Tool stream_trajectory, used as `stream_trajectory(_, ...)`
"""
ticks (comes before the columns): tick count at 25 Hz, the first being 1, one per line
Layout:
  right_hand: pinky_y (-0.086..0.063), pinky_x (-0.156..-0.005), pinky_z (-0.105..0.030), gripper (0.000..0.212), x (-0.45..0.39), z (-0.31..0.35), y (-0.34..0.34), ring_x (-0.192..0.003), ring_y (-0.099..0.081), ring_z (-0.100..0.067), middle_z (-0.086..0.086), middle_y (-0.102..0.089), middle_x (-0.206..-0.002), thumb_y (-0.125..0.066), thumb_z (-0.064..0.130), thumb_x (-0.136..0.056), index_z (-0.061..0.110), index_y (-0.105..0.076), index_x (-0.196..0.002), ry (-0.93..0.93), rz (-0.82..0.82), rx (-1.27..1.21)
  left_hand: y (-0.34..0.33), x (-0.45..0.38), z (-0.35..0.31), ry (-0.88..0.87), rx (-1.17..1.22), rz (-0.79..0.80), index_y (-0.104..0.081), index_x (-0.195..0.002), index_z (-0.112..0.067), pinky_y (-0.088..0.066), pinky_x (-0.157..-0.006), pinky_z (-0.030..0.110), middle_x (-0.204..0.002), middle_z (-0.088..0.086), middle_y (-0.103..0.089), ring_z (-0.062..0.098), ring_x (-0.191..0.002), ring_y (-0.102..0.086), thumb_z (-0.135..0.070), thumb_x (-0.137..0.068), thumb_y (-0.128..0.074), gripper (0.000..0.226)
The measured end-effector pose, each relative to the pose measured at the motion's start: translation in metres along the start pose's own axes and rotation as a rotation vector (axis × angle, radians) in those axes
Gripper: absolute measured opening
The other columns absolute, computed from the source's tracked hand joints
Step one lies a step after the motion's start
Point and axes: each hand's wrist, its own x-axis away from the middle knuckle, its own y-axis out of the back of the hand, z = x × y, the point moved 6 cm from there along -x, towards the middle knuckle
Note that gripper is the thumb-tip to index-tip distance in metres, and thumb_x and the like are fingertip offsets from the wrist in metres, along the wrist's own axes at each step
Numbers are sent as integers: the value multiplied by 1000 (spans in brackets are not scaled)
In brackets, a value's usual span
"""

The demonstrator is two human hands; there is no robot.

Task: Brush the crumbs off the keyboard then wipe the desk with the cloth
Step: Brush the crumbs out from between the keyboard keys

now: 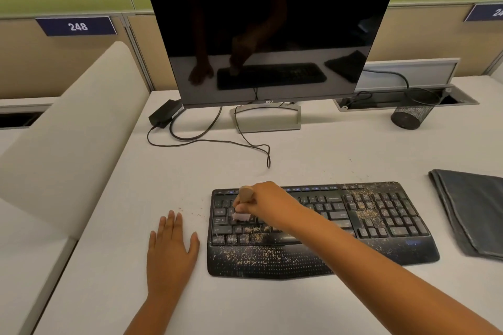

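Observation:
A black keyboard (381, 226) lies on the white desk (299, 149), sprinkled with pale crumbs (255, 253) on its wrist rest and keys. My right hand (264, 204) reaches across its left half and grips a small brush with a wooden handle (245, 193); the pale bristles touch the keys. Flat on the desk just left of the keyboard rests my left hand (170, 250), fingers straight. A folded dark grey cloth (473, 212) lies at the right of the keyboard, untouched.
A dark monitor (269, 35) stands behind the keyboard on a silver stand, with cables (206, 139) and a black power brick (163, 113) at its left. A black mesh cup (411, 117) stands back right. A white partition (70, 128) borders the desk's left.

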Motion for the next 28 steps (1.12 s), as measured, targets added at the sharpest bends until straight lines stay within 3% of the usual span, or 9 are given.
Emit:
stream_trajectory(5, -47, -79, -29, 20, -7, 29, -15, -93, -61, -17, -3, -70, -105, -58, 24, -92, 14, -69, -105, 134, 14, -47, 2, 0, -1, 4, 4, 7, -37, -139, -6, -17, -113, 41, -148, 11, -33, 25, -138, -27, -53, -82, -16, 77)
stream_trajectory(8, -38, -58, -21, 23, -3, 12, -13, -64, -54, -11, 3, -63, -76, -54, 27, -94, 13, -68, -106, -1, -9, -65, 3, 0, -2, 6, 6, -2, -37, -139, -6, -16, -113, 40, -148, 10, -33, 24, -138, -26, -52, -82, -15, 76)
stream_trajectory(10, -32, -51, -19, 24, 5, -3, -3, -55, -46, -5, 7, -56, -68, -52, 29, -95, 13, -67, -104, -64, -38, -10, 4, 0, -2, 9, 12, -1, -37, -139, -6, -16, -113, 39, -148, 10, -33, 24, -138, -26, -52, -82, -15, 77)
stream_trajectory(14, -47, -70, -27, 24, 20, -26, 21, -78, -62, -17, -5, -70, -95, -53, 29, -94, 12, -68, -104, -140, -36, 113, 4, 0, -2, 3, 13, -3, -38, -139, -6, -17, -113, 40, -147, 10, -34, 24, -138, -27, -52, -82, -16, 77)
stream_trajectory(16, -46, -77, -30, 24, 24, -31, 28, -83, -62, -20, -6, -69, -98, -52, 27, -95, 12, -68, -103, -178, -29, 161, 4, 1, -1, 9, 8, -7, -39, -139, -6, -18, -113, 41, -147, 10, -34, 24, -138, -27, -53, -81, -17, 77)
stream_trajectory(19, -40, -65, -24, 21, 32, -20, 24, -65, -53, -9, 3, -64, -80, -50, 28, -96, 18, -65, -87, -139, -84, 64, 4, -1, -2, 9, 4, -7, -37, -139, -7, -16, -113, 39, -148, 9, -33, 22, -139, -25, -53, -81, -19, 77)
stream_trajectory(22, -39, -56, -17, 25, 34, -2, -4, -61, -51, -5, 0, -67, -86, -46, 33, -97, 18, -65, -105, -47, -121, -102, 4, 0, -2, 5, 3, -9, -35, -141, -7, -14, -114, 39, -149, 8, -30, 22, -140, -22, -49, -83, -27, 72)
stream_trajectory(24, -35, -51, -18, 29, 33, -3, -16, -54, -46, -5, 2, -62, -75, -41, 34, -99, 17, -62, -108, -24, -120, -41, 3, 0, -1, -5, 1, -9, -34, -141, -7, -13, -114, 39, -150, 9, -30, 22, -140, -21, -48, -84, -28, 70)
stream_trajectory(28, -42, -52, -25, 27, 43, -28, 5, -52, -46, -11, 4, -52, -62, -38, 35, -101, 17, -53, -88, -94, -177, 68, 2, -1, -1, -12, 9, -10, -34, -141, -7, -13, -115, 39, -150, 9, -29, 22, -140, -21, -39, -93, -40, 59)
